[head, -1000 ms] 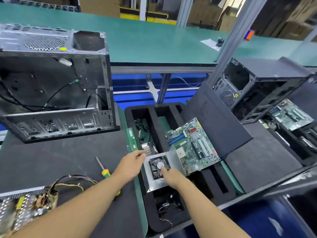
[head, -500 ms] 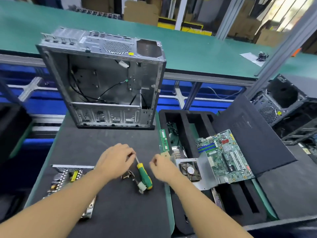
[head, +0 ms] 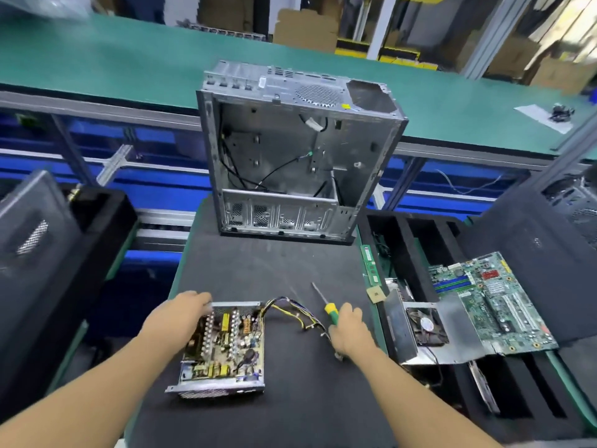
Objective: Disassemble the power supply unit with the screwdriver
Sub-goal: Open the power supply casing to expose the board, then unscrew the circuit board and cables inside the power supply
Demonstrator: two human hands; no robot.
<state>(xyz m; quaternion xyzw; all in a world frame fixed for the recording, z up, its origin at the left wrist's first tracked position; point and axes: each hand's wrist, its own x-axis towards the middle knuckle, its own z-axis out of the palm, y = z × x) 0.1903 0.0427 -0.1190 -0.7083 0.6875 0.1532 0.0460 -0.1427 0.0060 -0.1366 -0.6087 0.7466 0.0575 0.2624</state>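
The left hand lies palm down on the far left corner of the power supply unit, fingers curled loosely over the metal edge and touching the open top where the circuit board shows; it presses or steadies the unit rather than closing round it, and how firmly it grips cannot be told. The left forearm runs in from the lower left, stretched forward and slightly inward. The right hand is closed around the green and yellow handle of the screwdriver, whose thin shaft points up and to the left, away from the person, with its tip low over the black mat; whether the tip touches the mat is not clear. The right forearm comes in from the lower right at an angle, wrist roughly straight. The power supply unit sits on the mat near its left edge, cover off, its components facing up, and a bundle of coloured wires trails from its far right corner toward the right hand, passing just beside and under it. An empty computer case stands upright at the far end of the mat, well apart from both hands. To the right, a motherboard lies tilted across a black foam tray.
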